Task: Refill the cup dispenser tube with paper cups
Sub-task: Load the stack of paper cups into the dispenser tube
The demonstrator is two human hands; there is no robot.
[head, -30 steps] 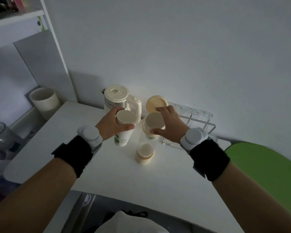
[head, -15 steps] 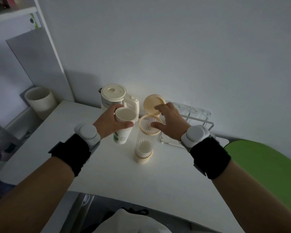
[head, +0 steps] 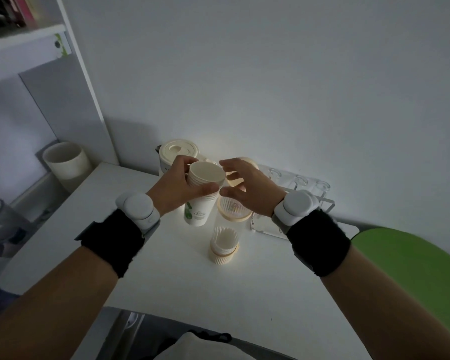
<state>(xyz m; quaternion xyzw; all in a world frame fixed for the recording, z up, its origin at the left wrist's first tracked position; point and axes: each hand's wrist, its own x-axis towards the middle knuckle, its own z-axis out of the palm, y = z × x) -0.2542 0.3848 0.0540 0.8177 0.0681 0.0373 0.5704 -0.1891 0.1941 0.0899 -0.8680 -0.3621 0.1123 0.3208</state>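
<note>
A clear cup dispenser tube (head: 225, 229) with a beige rim and base stands upright on the white table (head: 182, 276); its hinged lid (head: 238, 178) is flipped open behind, mostly hidden. Some cups sit at its bottom. My left hand (head: 178, 188) grips a stack of white paper cups (head: 202, 193) with a green print, held above the table just left of the tube's mouth. My right hand (head: 247, 189) hovers over the tube's mouth, fingers relaxed and spread toward the stack's rim, holding nothing.
A cream electric kettle (head: 177, 155) stands behind my left hand. A clear rack with glasses (head: 300, 187) lies right of the tube by the wall. A white bin (head: 65, 163) sits at left beside a shelf unit (head: 52, 48). A green chair (head: 411, 261) is at right.
My right hand has let go of the tube's rim and moved left toward the cup stack. My left hand has lifted the stack higher and closer to the tube's mouth.
</note>
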